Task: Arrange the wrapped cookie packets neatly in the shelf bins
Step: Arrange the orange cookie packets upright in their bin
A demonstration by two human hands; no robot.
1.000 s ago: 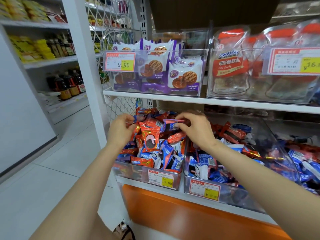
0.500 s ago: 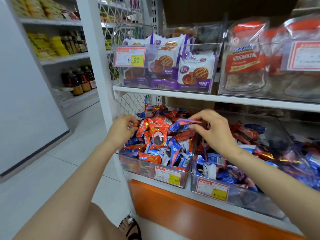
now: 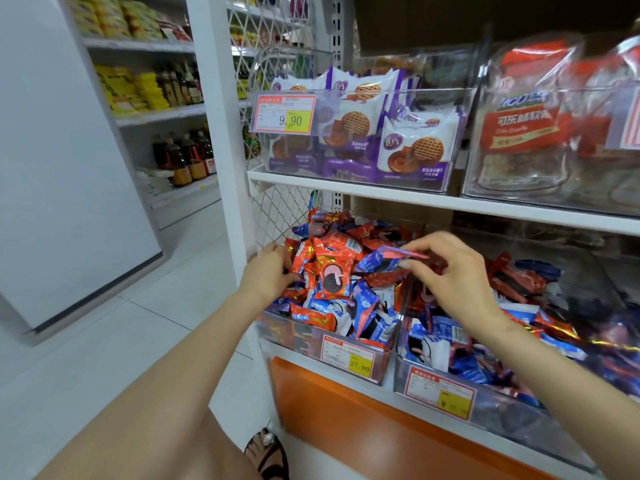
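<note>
Right hand [image 3: 453, 275], head view: thumb and fingers pinch a crinkled blue packet [image 3: 381, 259] above the clear bin [image 3: 294, 341], likely to lay it flat | left hand [image 3: 268, 275] at the bin's left side, fingertips hidden in the heap, grip unclear, probably steadying it | cookie packets [image 3: 334, 271]: glossy red and blue, jumbled, heaped above the bin's rim

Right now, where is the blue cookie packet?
In the head view, the right hand pinches the blue packet above the heaped left bin, just right of the upright red packet.
</note>
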